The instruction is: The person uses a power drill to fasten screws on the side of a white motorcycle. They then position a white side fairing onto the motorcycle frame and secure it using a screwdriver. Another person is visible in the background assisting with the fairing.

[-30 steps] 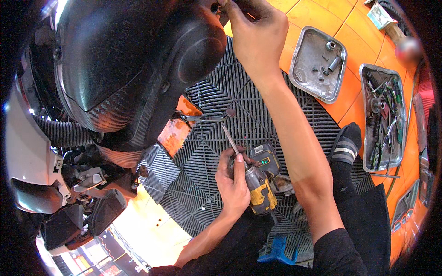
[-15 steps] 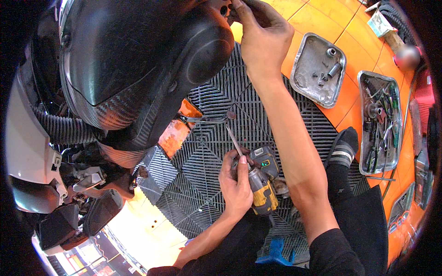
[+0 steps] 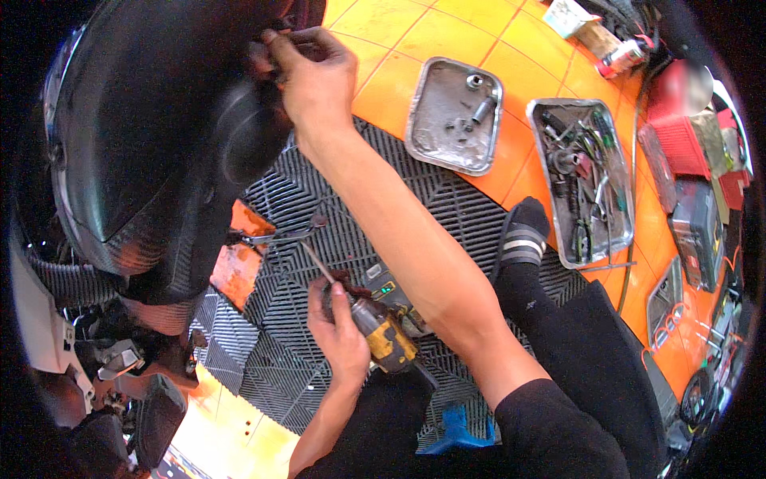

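Observation:
In my left hand (image 3: pixel 341 331) is a yellow-and-black cordless impact driver (image 3: pixel 387 339), gripped round its front end. Its long thin bit (image 3: pixel 317 262) points up and to the left. My right hand (image 3: pixel 317 76) reaches far forward, thumb and fingers pinched against the edge of a large black motorbike body panel (image 3: pixel 152 120). What those fingers hold, if anything, is too dark and blurred to make out. Below the panel, a metal lever (image 3: pixel 279 235) sticks out over the mat.
A metal tray (image 3: pixel 455 140) with a socket and small parts lies on the orange tiled floor (image 3: pixel 399 32). Another tray (image 3: pixel 531 152) holds several hand tools. Black ribbed matting (image 3: pixel 279 351) lies beneath me. My sock-covered foot (image 3: pixel 523 235) is beside the trays; a red basket (image 3: pixel 678 144) stands far right.
The view has swung to the right, so the trays and both hands appear further left. My right hand stays at the panel's edge, and my left hand keeps its hold on the driver.

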Available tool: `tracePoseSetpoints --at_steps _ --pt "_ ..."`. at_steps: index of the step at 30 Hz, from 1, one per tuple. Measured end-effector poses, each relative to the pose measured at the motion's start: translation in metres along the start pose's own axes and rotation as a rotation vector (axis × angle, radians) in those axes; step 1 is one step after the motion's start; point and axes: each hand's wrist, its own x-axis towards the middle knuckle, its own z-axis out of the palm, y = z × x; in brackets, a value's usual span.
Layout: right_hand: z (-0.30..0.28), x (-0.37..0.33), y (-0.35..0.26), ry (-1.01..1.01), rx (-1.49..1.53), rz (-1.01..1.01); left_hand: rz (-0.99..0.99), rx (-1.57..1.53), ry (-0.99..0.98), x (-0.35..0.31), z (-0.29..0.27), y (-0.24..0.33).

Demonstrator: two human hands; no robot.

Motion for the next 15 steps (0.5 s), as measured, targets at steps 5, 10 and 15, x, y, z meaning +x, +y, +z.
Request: tracePoseSetpoints --at_steps 5,10,15 --pt "-0.027 0.006 -0.029 -0.235 -0.526 -0.158 -0.014 -0.069 -0.02 0.001 -0.001 -0.001" --pt "-0.176 0.063 -0.026 -0.313 -1.271 -0.182 -0.045 -0.214 -0.026 -0.004 0.001 0.006" --pt "-0.295 0.105 -0.032 -0.394 -1.987 -0.364 -0.006 -0.217 -0.077 0.001 0.003 0.001"
